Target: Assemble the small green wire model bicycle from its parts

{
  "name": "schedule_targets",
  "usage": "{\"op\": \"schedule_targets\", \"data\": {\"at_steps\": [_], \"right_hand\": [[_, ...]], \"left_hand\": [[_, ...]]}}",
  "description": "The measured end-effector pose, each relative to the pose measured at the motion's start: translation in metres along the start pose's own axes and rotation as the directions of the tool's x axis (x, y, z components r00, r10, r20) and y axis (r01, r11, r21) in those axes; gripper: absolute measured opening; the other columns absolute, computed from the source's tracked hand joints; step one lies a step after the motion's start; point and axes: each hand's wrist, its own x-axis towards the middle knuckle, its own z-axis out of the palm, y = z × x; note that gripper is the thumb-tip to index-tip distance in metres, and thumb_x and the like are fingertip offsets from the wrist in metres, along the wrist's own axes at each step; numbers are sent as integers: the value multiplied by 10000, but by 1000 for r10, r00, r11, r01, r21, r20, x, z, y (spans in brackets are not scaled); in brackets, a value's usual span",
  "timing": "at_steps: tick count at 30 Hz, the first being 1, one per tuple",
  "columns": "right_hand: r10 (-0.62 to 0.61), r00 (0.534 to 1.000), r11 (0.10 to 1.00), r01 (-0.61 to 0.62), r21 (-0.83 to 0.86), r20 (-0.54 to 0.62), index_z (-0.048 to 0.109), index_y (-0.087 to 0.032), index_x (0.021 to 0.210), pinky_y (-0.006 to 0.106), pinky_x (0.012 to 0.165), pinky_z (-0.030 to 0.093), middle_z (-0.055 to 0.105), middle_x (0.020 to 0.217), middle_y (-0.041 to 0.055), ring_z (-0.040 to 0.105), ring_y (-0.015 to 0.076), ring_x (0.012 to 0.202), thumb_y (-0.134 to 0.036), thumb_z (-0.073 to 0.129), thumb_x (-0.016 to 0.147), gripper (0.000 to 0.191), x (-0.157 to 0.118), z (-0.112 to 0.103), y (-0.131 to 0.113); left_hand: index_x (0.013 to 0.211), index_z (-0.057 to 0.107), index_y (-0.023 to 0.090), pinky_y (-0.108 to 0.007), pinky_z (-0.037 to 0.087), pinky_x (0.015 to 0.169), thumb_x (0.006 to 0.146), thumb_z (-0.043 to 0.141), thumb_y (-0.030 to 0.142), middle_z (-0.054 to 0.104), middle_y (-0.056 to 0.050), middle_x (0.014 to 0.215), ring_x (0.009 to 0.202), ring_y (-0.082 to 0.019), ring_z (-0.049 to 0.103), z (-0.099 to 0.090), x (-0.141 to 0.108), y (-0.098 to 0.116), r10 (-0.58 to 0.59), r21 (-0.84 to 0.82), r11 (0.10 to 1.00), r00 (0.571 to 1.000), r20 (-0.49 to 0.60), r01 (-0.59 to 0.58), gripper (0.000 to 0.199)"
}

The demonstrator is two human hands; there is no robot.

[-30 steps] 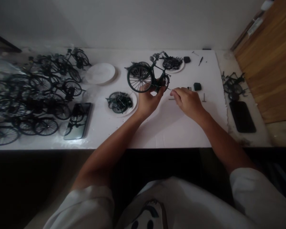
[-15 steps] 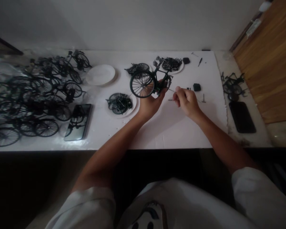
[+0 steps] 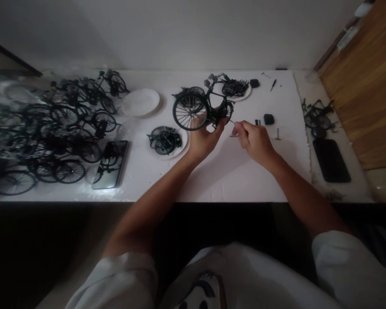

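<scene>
A dark miniature bicycle [image 3: 209,103] is held up over the white table by my left hand [image 3: 204,139], whose fingers close around its lower frame near the small rear wheel. Its big spoked wheel points left. My right hand [image 3: 252,137] pinches a thin metal tool [image 3: 232,122], with its tip at the rear wheel; what kind of tool it is I cannot make out. Left of my left hand stands a white plate [image 3: 184,143] heaped with dark bicycle parts [image 3: 165,140]. A second plate [image 3: 244,98] with more parts lies behind the bicycle.
Many dark miniature bicycles [image 3: 64,124] crowd the left side. Beside them lie a bare white plate [image 3: 140,102] and a shiny phone [image 3: 111,165]. To the right are small dark blocks [image 3: 268,119], a T-shaped tool [image 3: 278,134], a black phone [image 3: 331,159] and a bicycle frame [image 3: 320,113].
The view has shifted slightly, so the table's things appear a little further right. My right hand has turned a bit around the thin tool. The bicycle stays in my left hand.
</scene>
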Motion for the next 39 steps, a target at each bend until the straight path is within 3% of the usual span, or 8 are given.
{"op": "schedule_targets", "data": {"at_steps": [5, 12, 14, 17, 21, 26, 32, 39], "right_hand": [[232, 972, 897, -226, 380, 31, 649, -228, 785, 285, 549, 414, 502, 500, -35, 472, 122, 478, -806, 464, 1089, 679, -2, 4, -14], [411, 850, 489, -511, 707, 330, 600, -239, 772, 265, 436, 227, 360, 446, -99, 283, 92, 414, -816, 651, 1001, 623, 6, 4, -11], [413, 851, 513, -512, 689, 325, 598, -243, 773, 277, 442, 220, 357, 457, -91, 285, 105, 424, -814, 586, 1034, 628, 6, 4, -9], [340, 935, 779, -341, 526, 104, 604, -241, 766, 293, 522, 338, 468, 534, -35, 425, 137, 510, -759, 497, 1097, 624, 5, 3, -5], [-19, 997, 1000, 19, 0, -76, 700, -223, 917, 338, 763, 482, 718, 855, 74, 650, 221, 870, -577, 524, 1144, 456, 5, -4, 2], [-68, 998, 985, 67, -158, 4, 756, -209, 927, 357, 782, 496, 753, 864, 93, 687, 229, 869, -555, 432, 1182, 539, 4, -5, 6], [157, 987, 965, -147, 215, -33, 745, -231, 859, 338, 661, 497, 556, 535, -6, 574, 171, 550, -805, 380, 1110, 725, -5, 6, -13], [408, 902, 660, -397, 637, 139, 589, -244, 665, 296, 492, 403, 470, 487, -26, 477, 134, 472, -883, 523, 1017, 733, 1, 16, -13]], "left_hand": [[1156, 784, 234, -390, 655, 1027, 1005, 777, 404, 834, -80, 1150, 1055, -219, 791, 2, -4, -3, 58, 80, 995, 998, -9, -57, 228], [1219, 775, 225, -431, 645, 1066, 1039, 747, 400, 843, -108, 1149, 1080, -248, 797, -2, -4, 1, 147, 202, 968, 989, 20, -148, 253], [1257, 764, 229, -423, 643, 1079, 1041, 749, 407, 843, -106, 1178, 1104, -246, 797, -3, -3, 1, 143, 206, 967, 989, 35, -147, 280], [1333, 744, 242, -405, 644, 1082, 1037, 758, 419, 842, -94, 1220, 1132, -235, 798, -2, -2, -2, 118, 191, 974, 992, 43, -124, 345], [1282, 779, 271, -409, 650, 1072, 1018, 775, 432, 842, -76, 1213, 1135, -238, 797, -1, -1, -7, 44, 112, 993, 998, 48, -49, 309], [1210, 796, 281, -443, 649, 1075, 977, 813, 409, 837, -77, 1235, 1183, -261, 784, 1, -3, -2, -23, 27, 999, 1000, 21, 23, 266], [1193, 796, 276, -445, 627, 1106, 1010, 768, 413, 840, -72, 1182, 1121, -248, 794, 3, -8, 7, 4, 72, 997, 1000, 18, -5, 231], [1223, 787, 274, -453, 577, 1169, 1009, 783, 408, 834, -74, 1122, 1208, -269, 771, 4, -9, 6, 12, 110, 994, 1000, 26, -14, 253]]}}
